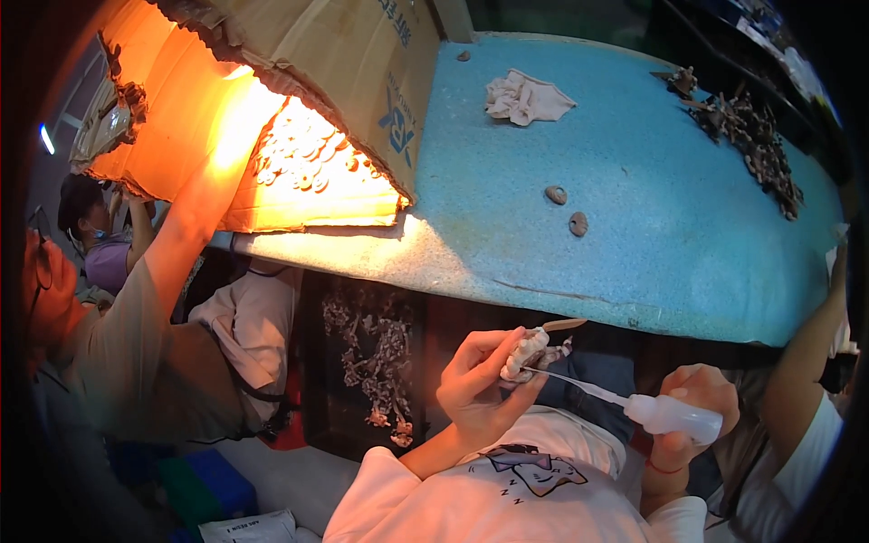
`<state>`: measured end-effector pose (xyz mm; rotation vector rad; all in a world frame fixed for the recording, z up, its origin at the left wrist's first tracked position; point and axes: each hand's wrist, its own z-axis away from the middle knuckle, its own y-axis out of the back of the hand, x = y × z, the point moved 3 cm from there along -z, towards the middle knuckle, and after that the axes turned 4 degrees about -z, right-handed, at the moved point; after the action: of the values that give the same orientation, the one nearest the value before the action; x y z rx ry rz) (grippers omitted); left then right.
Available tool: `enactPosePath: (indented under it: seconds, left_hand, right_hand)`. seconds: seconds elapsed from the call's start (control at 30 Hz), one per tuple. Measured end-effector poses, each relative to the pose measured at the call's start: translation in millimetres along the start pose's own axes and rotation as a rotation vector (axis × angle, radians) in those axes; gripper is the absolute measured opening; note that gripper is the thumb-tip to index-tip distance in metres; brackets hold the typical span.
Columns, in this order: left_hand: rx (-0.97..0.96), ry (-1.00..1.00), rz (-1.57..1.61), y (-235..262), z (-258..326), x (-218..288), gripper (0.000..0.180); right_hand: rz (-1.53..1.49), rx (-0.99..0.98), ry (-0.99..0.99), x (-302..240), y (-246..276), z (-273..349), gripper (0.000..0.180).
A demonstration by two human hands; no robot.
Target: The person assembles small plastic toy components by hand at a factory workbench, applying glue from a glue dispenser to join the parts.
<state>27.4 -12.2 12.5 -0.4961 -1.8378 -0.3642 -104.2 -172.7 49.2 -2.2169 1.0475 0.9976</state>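
Note:
Below the table's near edge, my left hand (480, 385) pinches a small pale, lumpy, shell-like piece (525, 355) between thumb and fingers. A flat tan sliver (564, 324) sticks out at its top; whether it is joined on cannot be told. My right hand (697, 398) is wrapped round a white squeeze bottle (674, 418) with a long thin nozzle. The bottle is tilted almost flat, its nozzle tip pointing left and at or very close to the piece.
The blue tabletop (543, 244) bears two brown oval pieces (577, 223), a crumpled cloth (525, 98) and a brown heap (751, 149). A co-worker's arm (204, 195) reaches into a brightly lit cardboard box (362, 68). Left of me, a dark tray (317, 407) holds small pieces.

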Motion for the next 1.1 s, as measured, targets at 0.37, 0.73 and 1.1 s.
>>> enactPosePath:
  seconds: [0.37, 0.73, 1.1]
  left_hand:
    - [-0.019, -0.076, -0.107, -3, 1, 0, 0.042]
    - [0.040, -0.329, -0.331, -3, -9, 10, 0.041]
    - [0.031, -0.544, -0.326, -2, -17, 17, 0.038]
  right_hand:
    - [-0.015, -0.284, 0.208, -6, -12, -15, 0.036]
    - [-0.194, 0.069, -0.285, 4, 17, -3, 0.050]
    - [-0.492, -0.004, -0.516, 32, 14, -30, 0.048]
